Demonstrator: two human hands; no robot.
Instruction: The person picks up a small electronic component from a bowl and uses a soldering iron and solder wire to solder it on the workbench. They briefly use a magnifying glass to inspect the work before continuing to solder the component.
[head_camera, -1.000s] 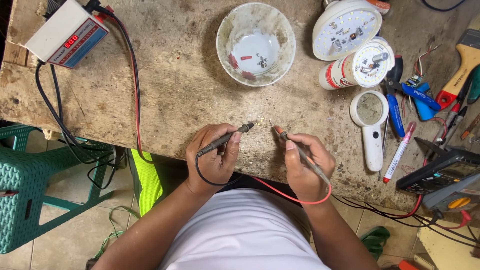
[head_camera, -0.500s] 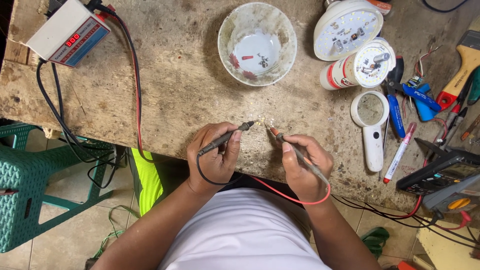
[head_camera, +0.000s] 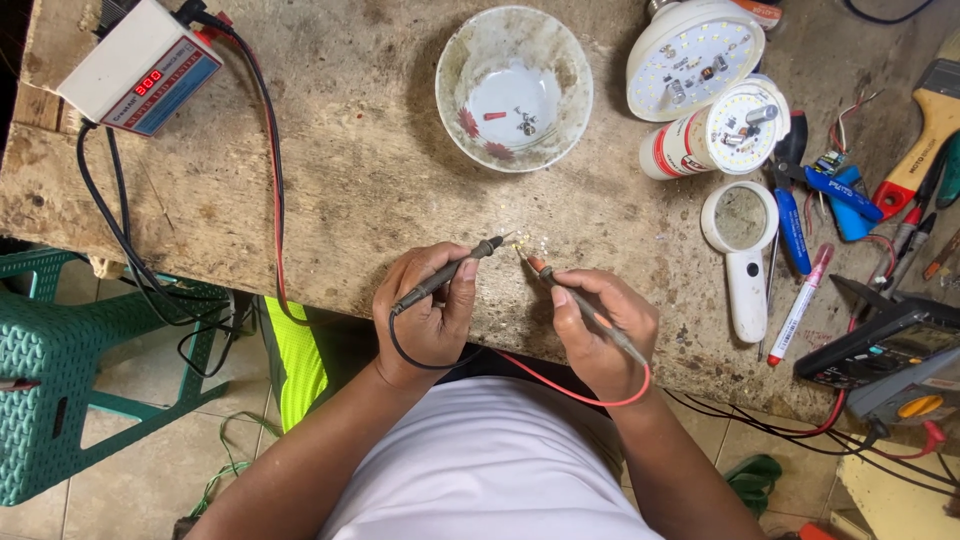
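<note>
My left hand (head_camera: 428, 315) grips a black test probe (head_camera: 447, 272) whose black lead loops below the wrist. A red-tipped test probe (head_camera: 585, 308) is held in my right hand (head_camera: 600, 330), and its red lead curves under that hand. Both probe tips point inward and nearly meet over several tiny pale parts (head_camera: 532, 246) lying on the worn wooden bench (head_camera: 350, 170) near its front edge.
A white bowl (head_camera: 515, 88) with small bits stands behind. Two opened LED lamps (head_camera: 700, 100), a white magnifier (head_camera: 742, 255), a pen, pliers and a multimeter (head_camera: 890, 355) crowd the right. A white power supply (head_camera: 140, 68) sits far left; a green stool (head_camera: 60, 370) stands below.
Both probe tips have closed in on each other over the small parts; a second ago they were farther apart. The hands have otherwise stayed in place.
</note>
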